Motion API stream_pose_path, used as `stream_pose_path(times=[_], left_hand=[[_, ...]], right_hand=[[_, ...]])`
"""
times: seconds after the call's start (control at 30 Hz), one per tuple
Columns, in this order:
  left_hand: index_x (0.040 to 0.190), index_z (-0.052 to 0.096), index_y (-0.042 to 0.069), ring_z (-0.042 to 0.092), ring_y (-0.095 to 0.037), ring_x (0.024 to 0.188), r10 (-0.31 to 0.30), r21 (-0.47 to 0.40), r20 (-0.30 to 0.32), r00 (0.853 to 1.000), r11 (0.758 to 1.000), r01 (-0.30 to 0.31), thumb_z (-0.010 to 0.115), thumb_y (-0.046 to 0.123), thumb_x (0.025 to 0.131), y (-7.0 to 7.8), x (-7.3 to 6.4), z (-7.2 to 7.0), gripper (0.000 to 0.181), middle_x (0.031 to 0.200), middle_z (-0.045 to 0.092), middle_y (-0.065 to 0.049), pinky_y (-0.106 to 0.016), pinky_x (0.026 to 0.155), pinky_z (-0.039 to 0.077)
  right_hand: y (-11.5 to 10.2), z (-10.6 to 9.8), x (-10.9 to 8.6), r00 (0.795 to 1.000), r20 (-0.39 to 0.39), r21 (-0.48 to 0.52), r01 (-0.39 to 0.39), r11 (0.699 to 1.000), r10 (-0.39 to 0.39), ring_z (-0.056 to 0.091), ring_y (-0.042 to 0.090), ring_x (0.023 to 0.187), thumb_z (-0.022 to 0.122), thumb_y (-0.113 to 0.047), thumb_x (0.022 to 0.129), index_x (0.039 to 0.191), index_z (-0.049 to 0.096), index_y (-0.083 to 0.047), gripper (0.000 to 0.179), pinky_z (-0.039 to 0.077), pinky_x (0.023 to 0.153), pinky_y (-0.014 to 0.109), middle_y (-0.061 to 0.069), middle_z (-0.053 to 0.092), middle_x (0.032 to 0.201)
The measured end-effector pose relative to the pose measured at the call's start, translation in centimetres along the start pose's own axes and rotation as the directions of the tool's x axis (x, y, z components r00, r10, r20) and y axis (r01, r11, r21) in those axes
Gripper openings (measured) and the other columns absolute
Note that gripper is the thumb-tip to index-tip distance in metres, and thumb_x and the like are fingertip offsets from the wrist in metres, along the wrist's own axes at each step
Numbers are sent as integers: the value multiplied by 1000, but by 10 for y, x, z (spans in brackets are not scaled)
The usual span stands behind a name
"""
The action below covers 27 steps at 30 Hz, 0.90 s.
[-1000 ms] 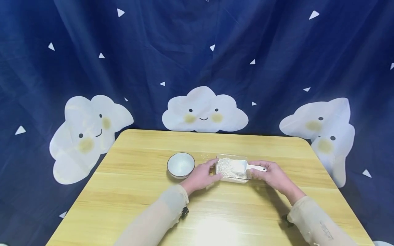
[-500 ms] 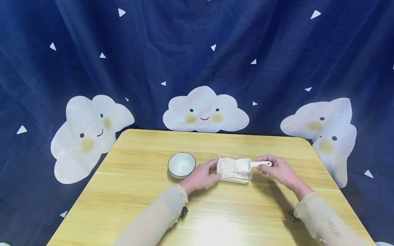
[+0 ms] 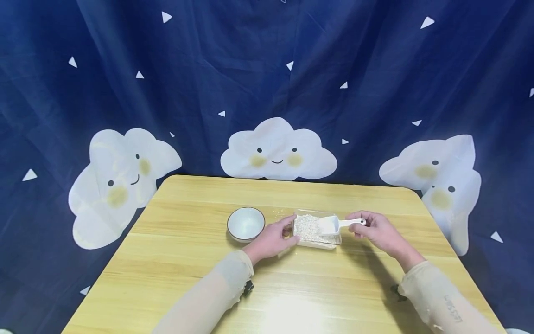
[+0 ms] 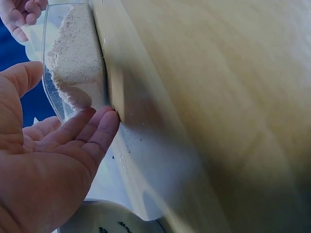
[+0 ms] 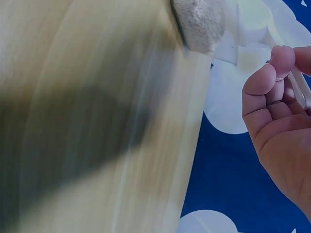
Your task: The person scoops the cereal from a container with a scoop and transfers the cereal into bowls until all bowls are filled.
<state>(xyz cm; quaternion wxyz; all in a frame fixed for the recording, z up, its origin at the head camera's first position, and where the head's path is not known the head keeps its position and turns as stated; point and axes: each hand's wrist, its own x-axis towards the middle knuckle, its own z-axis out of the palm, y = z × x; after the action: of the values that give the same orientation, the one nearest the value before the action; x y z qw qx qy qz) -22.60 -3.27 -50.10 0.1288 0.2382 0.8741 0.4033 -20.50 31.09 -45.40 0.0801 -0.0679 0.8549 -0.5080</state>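
A clear rectangular container point(image 3: 317, 243) holds pale, flaky grain point(image 3: 306, 227) that looks like oats. At its left end, my left hand point(image 3: 270, 239) touches the end wall with thumb and fingers spread; the left wrist view shows those fingers point(image 4: 99, 128) nearly straight. My right hand point(image 3: 377, 232) pinches the handle of a white scoop point(image 3: 329, 226) between thumb and fingers. The scoop's bowl is over the grain at the container's right side, its front edge at the grain. Whether grain lies inside the scoop cannot be told.
A pale bowl point(image 3: 246, 225) with a dark rim stands left of the container, close behind my left hand. A few grain crumbs point(image 3: 278, 212) lie on the wooden table point(image 3: 200, 208). A dark blue curtain point(image 3: 267, 69) with clouds hangs behind.
My right hand has drawn the scoop rightward and slightly away from me across the grain, then it stays almost still. The left hand and container hold their place.
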Motion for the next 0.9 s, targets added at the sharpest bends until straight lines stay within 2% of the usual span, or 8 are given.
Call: stream_pose_path(times=[0.13,0.3,0.47,0.7,0.9], left_hand=[[169,33,17,67,-29,133,-11,-1,5,1000,1000,11,65,49,103,0,0,1,80,153,64,-13,-44,118,52],[169,32,19,67,-28,132,-20,9,4,1000,1000,20,65,50,103,0,0,1,80,153,63,-12,-44,118,52],[170,32,20,67,-26,133,-26,21,6,1000,999,26,64,49,103,0,0,1,80,154,63,-10,-43,118,52],[169,33,19,67,-27,132,-23,7,5,1000,1000,23,65,49,103,0,-1,1,80,153,64,-11,-43,119,52],[169,33,18,66,-28,134,-14,1,5,1000,1000,14,66,47,103,0,-1,1,80,153,64,-12,-42,119,51]], right_hand=[[5,5,1,1000,17,54,1,999,-2,61,12,71,71,-11,98,128,68,7,35,50,60,25,-1,67,78],[11,12,3,999,36,135,5,991,-10,61,9,72,69,-9,100,130,65,10,36,55,65,27,-5,65,78],[18,21,5,998,65,208,-18,978,4,61,6,73,69,-9,101,132,62,13,38,57,70,26,-7,68,84],[22,34,9,997,78,262,-28,965,8,59,7,71,68,-8,101,134,61,13,40,54,69,25,-5,66,83],[22,39,9,996,52,286,-88,954,76,59,7,72,69,-10,100,139,60,11,46,52,66,23,-6,65,79]])
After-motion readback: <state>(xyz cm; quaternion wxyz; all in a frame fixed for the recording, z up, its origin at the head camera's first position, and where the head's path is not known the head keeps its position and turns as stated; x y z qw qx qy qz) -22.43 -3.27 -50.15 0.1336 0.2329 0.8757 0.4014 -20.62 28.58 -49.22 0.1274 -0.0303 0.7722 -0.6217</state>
